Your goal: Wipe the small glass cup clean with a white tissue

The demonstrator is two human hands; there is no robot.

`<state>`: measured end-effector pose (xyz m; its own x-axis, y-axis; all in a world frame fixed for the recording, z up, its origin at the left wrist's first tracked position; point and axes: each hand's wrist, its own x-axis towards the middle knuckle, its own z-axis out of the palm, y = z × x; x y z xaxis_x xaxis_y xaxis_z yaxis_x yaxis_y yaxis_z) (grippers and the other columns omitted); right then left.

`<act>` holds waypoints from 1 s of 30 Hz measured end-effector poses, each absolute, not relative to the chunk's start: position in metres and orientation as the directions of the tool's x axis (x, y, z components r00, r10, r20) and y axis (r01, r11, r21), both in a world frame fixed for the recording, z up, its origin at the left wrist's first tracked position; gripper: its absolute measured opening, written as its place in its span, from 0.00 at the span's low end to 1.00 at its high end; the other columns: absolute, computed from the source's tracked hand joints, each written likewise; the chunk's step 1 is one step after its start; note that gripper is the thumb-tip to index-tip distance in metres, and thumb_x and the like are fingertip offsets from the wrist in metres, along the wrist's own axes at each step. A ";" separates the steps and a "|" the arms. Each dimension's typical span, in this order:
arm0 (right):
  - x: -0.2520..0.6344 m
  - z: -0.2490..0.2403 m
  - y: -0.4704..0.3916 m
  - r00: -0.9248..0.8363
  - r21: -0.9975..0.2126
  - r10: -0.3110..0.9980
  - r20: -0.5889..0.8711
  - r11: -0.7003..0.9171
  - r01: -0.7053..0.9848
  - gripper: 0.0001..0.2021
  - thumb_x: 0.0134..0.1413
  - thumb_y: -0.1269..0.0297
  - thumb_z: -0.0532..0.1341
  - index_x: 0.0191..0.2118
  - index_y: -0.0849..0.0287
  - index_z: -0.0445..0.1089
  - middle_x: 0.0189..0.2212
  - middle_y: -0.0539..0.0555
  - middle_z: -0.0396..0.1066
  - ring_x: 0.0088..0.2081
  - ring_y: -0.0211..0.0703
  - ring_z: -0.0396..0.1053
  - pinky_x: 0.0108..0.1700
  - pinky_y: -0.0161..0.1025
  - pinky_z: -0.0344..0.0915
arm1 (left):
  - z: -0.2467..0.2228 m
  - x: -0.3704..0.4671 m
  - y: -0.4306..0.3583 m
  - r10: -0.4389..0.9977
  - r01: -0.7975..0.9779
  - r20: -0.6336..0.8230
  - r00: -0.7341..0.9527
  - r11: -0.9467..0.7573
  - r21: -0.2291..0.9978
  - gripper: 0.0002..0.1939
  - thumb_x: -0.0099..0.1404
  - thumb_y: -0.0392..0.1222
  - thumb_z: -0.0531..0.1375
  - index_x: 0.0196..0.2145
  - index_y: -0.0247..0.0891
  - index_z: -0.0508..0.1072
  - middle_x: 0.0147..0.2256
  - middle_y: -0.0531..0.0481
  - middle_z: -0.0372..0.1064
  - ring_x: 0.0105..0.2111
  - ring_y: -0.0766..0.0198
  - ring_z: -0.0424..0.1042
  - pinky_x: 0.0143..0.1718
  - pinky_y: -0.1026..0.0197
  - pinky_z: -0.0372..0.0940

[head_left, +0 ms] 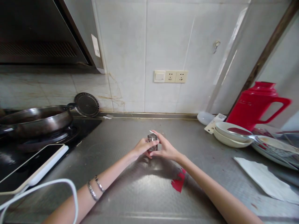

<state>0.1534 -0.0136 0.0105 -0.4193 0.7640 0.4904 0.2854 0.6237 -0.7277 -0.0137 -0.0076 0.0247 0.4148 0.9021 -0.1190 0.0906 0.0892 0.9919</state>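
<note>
Pale wall tiles [126, 37] rise behind a grey metal bench [109, 189], and through the head camera I have both forearms reaching in from the lower corners to meet near the centre. Between them is a small dark, see-through object [153, 137], held just above or on the bench; I can't tell which, since the fingers hide its underside. I have the left hand [141, 147] partly closed, its thumb laid across the object's front. My right hand [167, 147] is curved around the other side, part-way open to the object's own size, with a finger at the top and the thumb near the bottom. Two bracelets [92, 190] circle the left forearm, and a white cable [70, 183] loops in front of it. Nearer the right forearm I see a red patch [178, 182] on the bench.

To my left, a metal pan [46, 119] sits on a black stove [90, 126], with a phone [35, 168] near the stove's front edge. Over on my right, a red flask [252, 105] stands behind stacked bowls [227, 141], and a white paper sheet [266, 179] lies in front of them.
</note>
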 end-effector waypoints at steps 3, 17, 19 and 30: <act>0.150 0.000 -0.010 -0.383 -0.770 0.801 0.460 0.574 0.278 0.47 0.36 0.56 0.72 0.63 0.54 0.51 0.59 0.61 0.57 0.57 0.54 0.60 0.54 0.51 0.63 | 0.024 -0.012 -0.009 0.904 0.099 -0.100 0.417 0.064 0.993 0.27 0.50 0.58 0.66 0.40 0.32 0.73 0.28 0.47 0.71 0.19 0.69 0.66 0.16 0.65 0.66; 0.147 0.022 -0.013 -0.161 -0.956 0.943 0.292 0.289 -0.041 0.21 0.41 0.58 0.68 0.43 0.61 0.69 0.37 0.54 0.73 0.38 0.43 0.71 0.41 0.39 0.68 | 0.015 -0.022 0.001 0.890 0.184 0.292 0.349 -0.371 0.910 0.69 0.36 0.49 0.74 0.66 0.46 0.35 0.65 0.32 0.39 0.54 0.44 0.62 0.53 0.43 0.59; 0.145 0.021 -0.014 -0.171 -0.962 0.947 0.273 0.263 -0.080 0.21 0.42 0.57 0.67 0.43 0.61 0.70 0.37 0.54 0.74 0.37 0.43 0.71 0.40 0.39 0.68 | 0.009 -0.020 -0.001 0.863 0.187 0.356 0.360 -0.440 0.878 0.69 0.35 0.47 0.75 0.65 0.46 0.37 0.65 0.34 0.38 0.57 0.42 0.57 0.56 0.41 0.55; 0.133 0.027 -0.027 -0.197 -0.939 0.929 0.314 0.334 0.079 0.21 0.41 0.59 0.68 0.43 0.61 0.70 0.38 0.55 0.75 0.38 0.45 0.71 0.42 0.41 0.67 | 0.012 -0.009 -0.011 0.843 0.170 0.429 0.326 -0.498 0.850 0.36 0.45 0.40 0.70 0.50 0.37 0.59 0.46 0.43 0.68 0.45 0.56 0.69 0.48 0.55 0.64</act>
